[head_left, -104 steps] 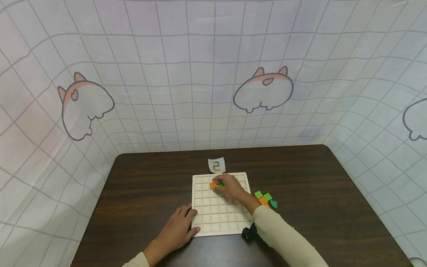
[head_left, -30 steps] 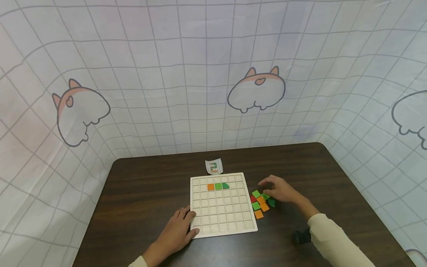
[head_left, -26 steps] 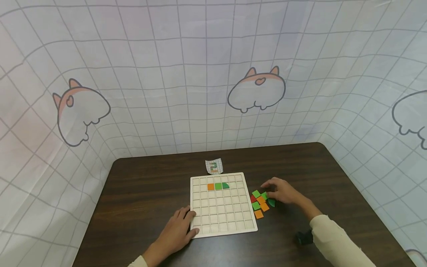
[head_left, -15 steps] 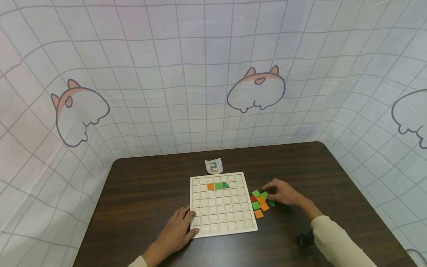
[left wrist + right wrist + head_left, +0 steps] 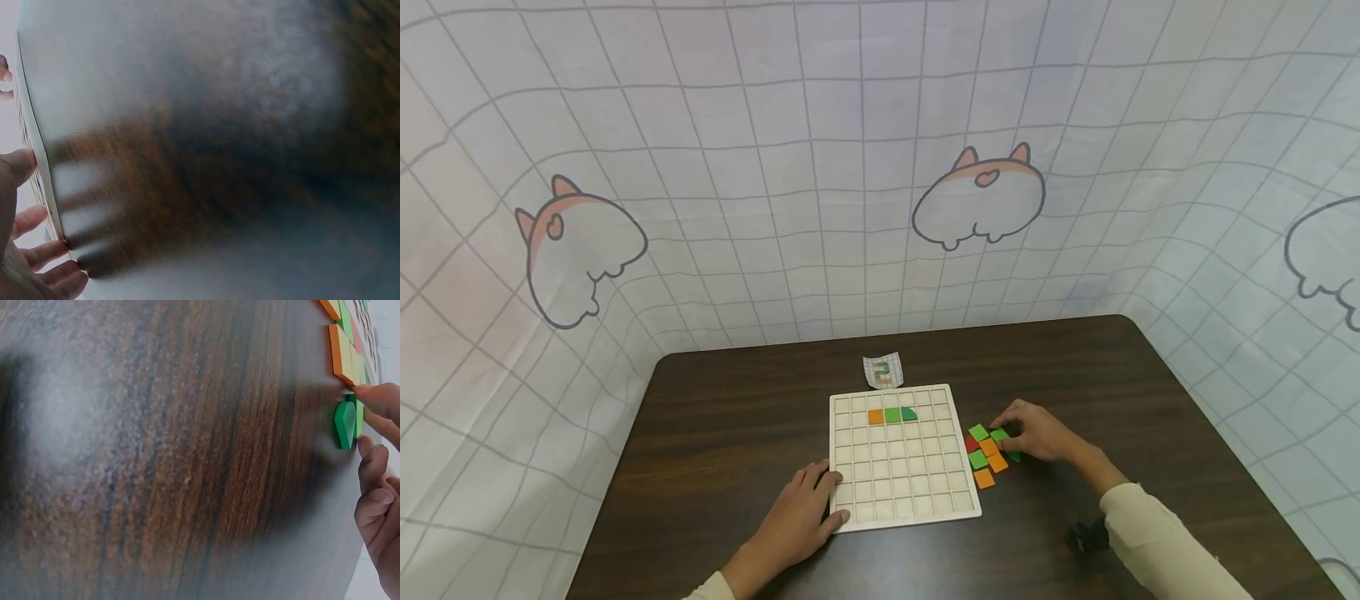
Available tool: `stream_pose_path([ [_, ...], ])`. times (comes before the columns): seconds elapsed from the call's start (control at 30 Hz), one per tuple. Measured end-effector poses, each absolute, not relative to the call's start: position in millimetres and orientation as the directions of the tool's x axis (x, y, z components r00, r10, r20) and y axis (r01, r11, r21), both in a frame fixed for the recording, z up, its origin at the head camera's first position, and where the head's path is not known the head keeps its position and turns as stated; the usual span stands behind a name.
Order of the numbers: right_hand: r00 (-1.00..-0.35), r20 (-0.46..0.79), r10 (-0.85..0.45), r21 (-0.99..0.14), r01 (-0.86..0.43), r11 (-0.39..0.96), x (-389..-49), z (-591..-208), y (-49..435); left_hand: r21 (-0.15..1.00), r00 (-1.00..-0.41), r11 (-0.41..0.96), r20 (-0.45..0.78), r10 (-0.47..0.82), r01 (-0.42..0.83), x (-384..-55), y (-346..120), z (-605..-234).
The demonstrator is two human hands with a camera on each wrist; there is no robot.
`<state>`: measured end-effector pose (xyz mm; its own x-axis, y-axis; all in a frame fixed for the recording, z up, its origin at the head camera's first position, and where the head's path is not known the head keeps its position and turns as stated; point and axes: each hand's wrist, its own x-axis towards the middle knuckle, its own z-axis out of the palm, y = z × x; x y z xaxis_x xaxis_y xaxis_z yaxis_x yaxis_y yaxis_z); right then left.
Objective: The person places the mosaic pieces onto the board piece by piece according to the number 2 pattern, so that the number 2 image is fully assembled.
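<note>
A pale gridded board (image 5: 895, 483) lies on the dark table. In one row on it sit an orange square tile (image 5: 876, 417), a light green square tile (image 5: 892, 415) and a dark green rounded tile (image 5: 909, 413). My left hand (image 5: 793, 512) rests along the board's left edge, fingertips and thumb on the rim. To the right of the board my right hand (image 5: 1039, 433) pinches a light green square tile (image 5: 1000, 435) at the pile's far side. In the right wrist view a dark green rounded tile (image 5: 345, 425) lies close by those fingers.
Orange tiles (image 5: 984, 478), light green tiles (image 5: 977, 459) and a red tile (image 5: 972, 444) lie beside the board's right edge. A small paper (image 5: 883, 371) with a coloured grid pattern lies behind the board. A black device (image 5: 1086, 537) is by the right sleeve.
My right hand has left the board for the tile pile on the right, where its fingers have closed on a light green tile. My left hand stays at the board's edge.
</note>
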<state>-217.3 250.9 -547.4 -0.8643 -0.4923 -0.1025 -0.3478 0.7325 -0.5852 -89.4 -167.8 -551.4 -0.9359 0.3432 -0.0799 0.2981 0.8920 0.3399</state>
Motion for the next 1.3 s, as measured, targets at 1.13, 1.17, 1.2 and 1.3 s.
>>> stream_pose_path([
  [1.13, -0.879, -0.087, -0.468, -0.506, -0.366, 0.781, -210.3, -550.8, 252.5, 0.331, -0.933, 0.887, -0.045, 0.356, 0.322, -89.1, -170.2, -555.8],
  [1.17, -0.88, -0.085, -0.467, -0.501, -0.368, 0.783, -210.2, -551.0, 252.3, 0.331, -0.933, 0.887, -0.046, 0.356, 0.322, -89.0, -170.2, -555.8],
  [1.2, -0.881, -0.081, -0.467, -0.498, -0.37, 0.784, -210.0, -551.3, 252.0, 0.331, -0.934, 0.887, -0.047, 0.355, 0.321, -89.0, -170.2, -555.7],
  [1.3, -0.883, -0.07, -0.465, -0.492, -0.374, 0.786, -209.4, -551.9, 251.5, 0.331, -0.934, 0.888, -0.05, 0.355, 0.32, -89.0, -170.2, -555.7],
])
